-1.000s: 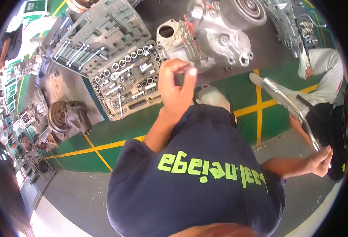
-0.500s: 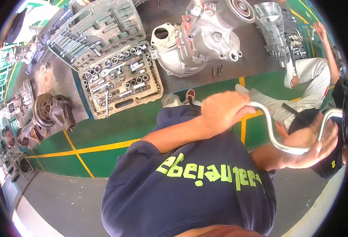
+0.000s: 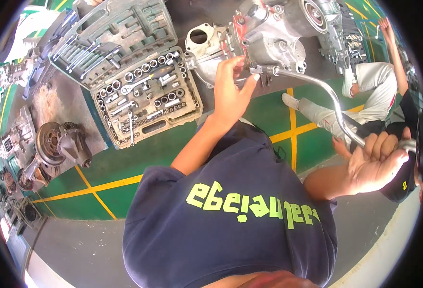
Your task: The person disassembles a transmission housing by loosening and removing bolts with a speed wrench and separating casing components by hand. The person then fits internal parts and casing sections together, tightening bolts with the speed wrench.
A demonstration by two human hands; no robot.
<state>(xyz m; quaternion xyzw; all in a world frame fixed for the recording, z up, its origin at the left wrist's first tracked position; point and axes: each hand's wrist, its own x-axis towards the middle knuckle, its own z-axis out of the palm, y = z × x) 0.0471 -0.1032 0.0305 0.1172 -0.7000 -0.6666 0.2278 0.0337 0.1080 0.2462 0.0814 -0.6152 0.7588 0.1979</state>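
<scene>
A bent steel speed brace reaches from my right hand toward a silver gearbox housing. My right hand is wrapped round its cranked part near the right rim. At the other end, a socket meets the near edge of the housing. My left hand is beside that end, its fingers pointing up and the thumb spread apart, the thumb tip close to or touching the socket. Whatever lies directly in front of the socket is partly hidden by the left hand.
An open socket set case lies left of the gearbox, on the bench edge. Farther left are a rusty hub assembly and other metal parts. Another person in light trousers crouches at the right, near a second gearbox.
My left hand has moved up and left to the housing, its fingers spreading. The brace has swung from an upright bend to point at the gearbox, and my right hand has closed round it.
</scene>
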